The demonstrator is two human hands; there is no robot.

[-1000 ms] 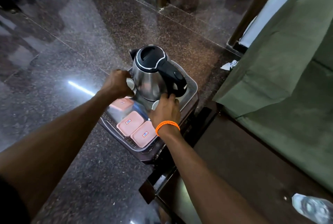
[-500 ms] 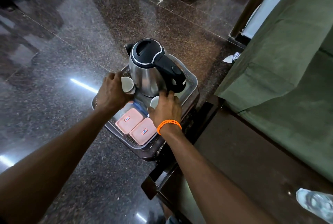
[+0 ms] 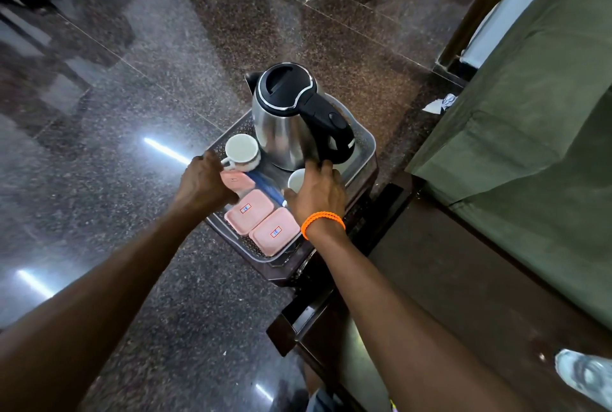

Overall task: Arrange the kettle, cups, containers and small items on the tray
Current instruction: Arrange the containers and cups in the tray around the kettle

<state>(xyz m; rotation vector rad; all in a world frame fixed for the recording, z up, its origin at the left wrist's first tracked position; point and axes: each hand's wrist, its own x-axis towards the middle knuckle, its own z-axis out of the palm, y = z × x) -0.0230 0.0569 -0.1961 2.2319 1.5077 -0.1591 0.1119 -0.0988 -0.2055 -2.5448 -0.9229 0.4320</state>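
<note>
Steel and black plastic make up the kettle (image 3: 291,120), which stands upright at the far end of the tray (image 3: 366,150), its spout pointing away to the far left and its handle reaching toward the near right. The tray sits on a small dark stand (image 3: 331,266) with its long axis running from near left to far right. Three pink lidded containers (image 3: 250,211) lie flat in a row along its near end, long sides touching. A white cup (image 3: 241,150) stands just left of the kettle, handle turned toward the left hand (image 3: 205,184), whose fingers curl at that handle; whether the grip is closed on it I cannot tell. The right hand (image 3: 318,194), an orange band (image 3: 323,221) at its wrist, covers a second white cup (image 3: 296,179), fingers spread loosely over the rim and touching the kettle's base, not clamped. Polished granite floor (image 3: 132,113) surrounds the stand; green cloth (image 3: 530,113) hangs at right.
</note>
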